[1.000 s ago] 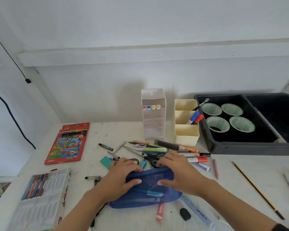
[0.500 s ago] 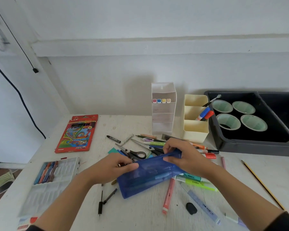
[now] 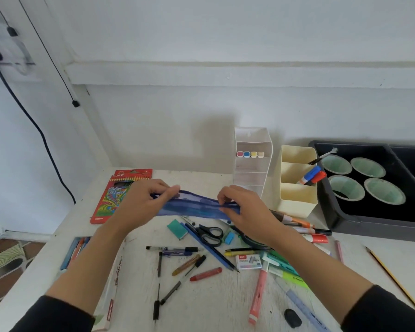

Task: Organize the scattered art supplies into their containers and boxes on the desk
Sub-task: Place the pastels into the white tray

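Left grip (image 3: 141, 204) pinches the left end of the blue pencil case (image 3: 192, 208) with thumb and curled fingers. Right grip (image 3: 247, 212) pinches the right end in the same way. We record the case stretched flat between the two, its long edge running left to right, over the middle of the worktop (image 3: 213, 305). We cannot tell whether its underside touches the surface.

Head view, near side: loose supplies lie scattered below the case. We note black-handled scissors (image 3: 209, 233), a teal eraser (image 3: 177, 229) just left of them, a red crayon (image 3: 205, 274), a small staples box (image 3: 248, 261), a pink marker (image 3: 258, 295), a black eraser (image 3: 292, 318) and a clear ruler (image 3: 307, 310). A yellow-and-black pencil (image 3: 393, 281) lies apart at the right edge.

Head view, left side: a red coloured-pencil box (image 3: 120, 195) lies flat beside the left grip. A pastel tray (image 3: 72, 250) sits near the corner, partly hidden by the forearm.

Head view, far side: a white tiered organiser (image 3: 252, 164) stands upright against the wall. Just beside it stands a cream divided holder (image 3: 297, 200), with a blue and a red marker (image 3: 312, 174) leaning in its middle compartment. A black tray (image 3: 369, 226) on the right holds four green-lined cups (image 3: 345, 190)
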